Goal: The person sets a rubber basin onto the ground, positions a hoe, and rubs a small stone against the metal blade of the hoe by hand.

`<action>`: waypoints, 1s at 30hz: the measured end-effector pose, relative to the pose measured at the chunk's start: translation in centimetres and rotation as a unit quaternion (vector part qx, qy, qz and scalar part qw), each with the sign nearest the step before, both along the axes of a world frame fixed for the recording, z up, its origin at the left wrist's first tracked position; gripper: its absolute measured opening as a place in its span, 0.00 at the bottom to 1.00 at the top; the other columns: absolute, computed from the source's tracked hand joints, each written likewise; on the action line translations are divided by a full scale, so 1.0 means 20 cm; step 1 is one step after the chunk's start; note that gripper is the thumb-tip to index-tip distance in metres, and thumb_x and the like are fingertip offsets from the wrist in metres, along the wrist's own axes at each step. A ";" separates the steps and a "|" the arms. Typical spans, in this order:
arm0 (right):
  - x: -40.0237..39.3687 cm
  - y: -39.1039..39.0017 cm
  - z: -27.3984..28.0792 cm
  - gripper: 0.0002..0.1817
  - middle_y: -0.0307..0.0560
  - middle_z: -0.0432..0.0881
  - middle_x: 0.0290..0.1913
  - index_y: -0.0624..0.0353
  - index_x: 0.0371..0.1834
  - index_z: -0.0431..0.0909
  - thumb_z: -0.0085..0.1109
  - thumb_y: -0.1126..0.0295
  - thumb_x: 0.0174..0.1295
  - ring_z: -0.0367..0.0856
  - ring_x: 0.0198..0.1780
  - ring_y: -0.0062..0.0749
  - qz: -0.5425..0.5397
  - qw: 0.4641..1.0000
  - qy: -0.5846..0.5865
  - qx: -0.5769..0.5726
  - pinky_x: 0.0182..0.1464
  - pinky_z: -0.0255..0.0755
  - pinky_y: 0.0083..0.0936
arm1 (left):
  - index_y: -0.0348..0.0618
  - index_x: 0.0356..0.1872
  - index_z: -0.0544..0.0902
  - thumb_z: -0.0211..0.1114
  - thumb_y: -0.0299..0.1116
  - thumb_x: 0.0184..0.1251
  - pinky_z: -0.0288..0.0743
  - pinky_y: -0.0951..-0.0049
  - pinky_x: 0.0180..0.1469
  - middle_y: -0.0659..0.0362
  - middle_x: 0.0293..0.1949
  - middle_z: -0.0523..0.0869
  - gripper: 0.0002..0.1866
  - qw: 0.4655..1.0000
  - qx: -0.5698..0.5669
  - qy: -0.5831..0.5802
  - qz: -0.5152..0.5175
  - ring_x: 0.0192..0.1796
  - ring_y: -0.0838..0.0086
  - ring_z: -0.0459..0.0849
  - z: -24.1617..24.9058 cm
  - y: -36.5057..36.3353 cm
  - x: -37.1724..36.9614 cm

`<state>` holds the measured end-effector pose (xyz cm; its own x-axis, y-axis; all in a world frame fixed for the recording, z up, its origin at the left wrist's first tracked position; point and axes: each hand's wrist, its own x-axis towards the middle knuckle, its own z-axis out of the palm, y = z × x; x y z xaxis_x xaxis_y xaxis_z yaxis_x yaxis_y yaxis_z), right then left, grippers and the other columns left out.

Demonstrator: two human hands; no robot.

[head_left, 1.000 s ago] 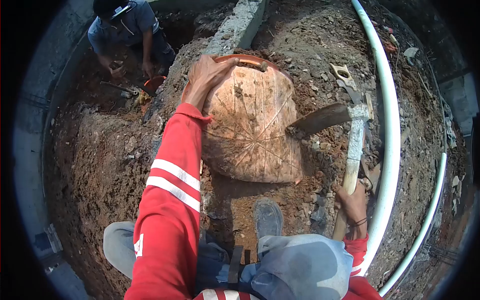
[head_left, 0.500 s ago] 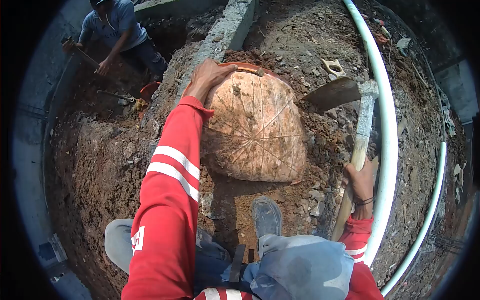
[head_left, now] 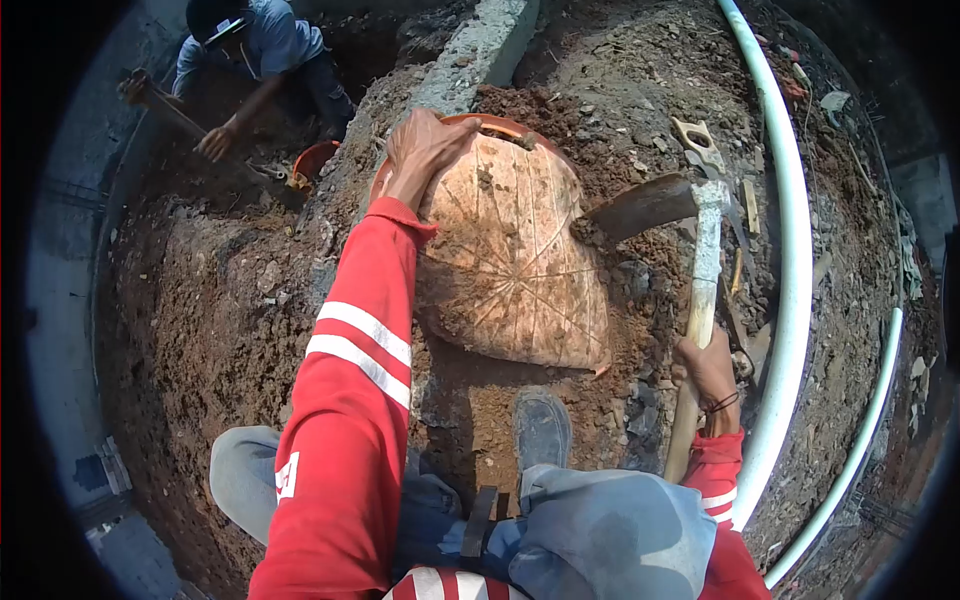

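A dirt-smeared orange plastic tub [head_left: 530, 290] stands tipped on the soil, its ribbed underside facing me. My left hand [head_left: 425, 150] is closed on its upper rim, beside the handle slot. In my right hand [head_left: 708, 372] is the wooden shaft of a hoe [head_left: 706, 260], gripped partway down. The hoe's wide metal blade reaches left to the tub's right side, and its tip is close to or against the tub. Whatever lies on the tub's far side is hidden from me.
A handsaw [head_left: 700, 145] lies beyond the hoe. A long white pipe [head_left: 790, 230] curves along my right, with a thinner pipe [head_left: 850, 460] farther out. At upper left, a co-worker [head_left: 250, 60] holds a long-handled tool near an orange bucket [head_left: 315, 160]. A concrete beam [head_left: 480, 55] runs behind.
The hoe blade has shifted left and now reaches the tub's side, uncovering more of the handsaw. The tub's lower right edge has tilted slightly. The co-worker has bent lower.
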<state>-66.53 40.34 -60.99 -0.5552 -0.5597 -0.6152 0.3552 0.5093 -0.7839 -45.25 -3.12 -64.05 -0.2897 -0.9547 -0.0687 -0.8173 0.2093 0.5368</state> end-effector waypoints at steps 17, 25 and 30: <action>-0.12 -0.13 0.12 0.15 0.36 0.71 0.24 0.62 0.46 0.69 0.59 0.80 0.57 0.68 0.19 0.19 0.001 0.992 0.100 -0.082 0.18 0.65 0.21 | 0.40 0.38 0.92 0.67 0.60 0.63 0.78 0.57 0.42 0.49 0.30 0.91 0.28 0.997 -0.041 0.052 -0.048 0.35 0.58 0.90 0.10 0.09 0.02; -0.17 -0.30 0.13 0.12 0.37 0.70 0.23 0.59 0.43 0.67 0.57 0.80 0.58 0.67 0.18 0.21 0.051 0.997 0.026 -0.057 0.18 0.65 0.23 | 0.42 0.41 0.92 0.66 0.55 0.67 0.78 0.59 0.44 0.48 0.34 0.92 0.24 0.995 -0.066 0.075 0.022 0.38 0.57 0.90 0.14 0.13 0.13; -0.10 0.02 -0.02 0.13 0.38 0.70 0.25 0.60 0.43 0.68 0.59 0.82 0.57 0.68 0.18 0.22 0.052 0.998 -0.031 -0.014 0.18 0.66 0.24 | 0.42 0.43 0.92 0.66 0.55 0.67 0.79 0.59 0.45 0.48 0.34 0.92 0.24 0.996 -0.073 0.039 0.044 0.39 0.56 0.91 0.07 0.11 0.15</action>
<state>-68.53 40.73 -61.34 -0.4549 -0.6297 -0.6297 0.3503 0.5236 -0.7766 -42.16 -0.99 -62.65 -0.2031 -0.9749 0.0914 -0.7935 0.2185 0.5680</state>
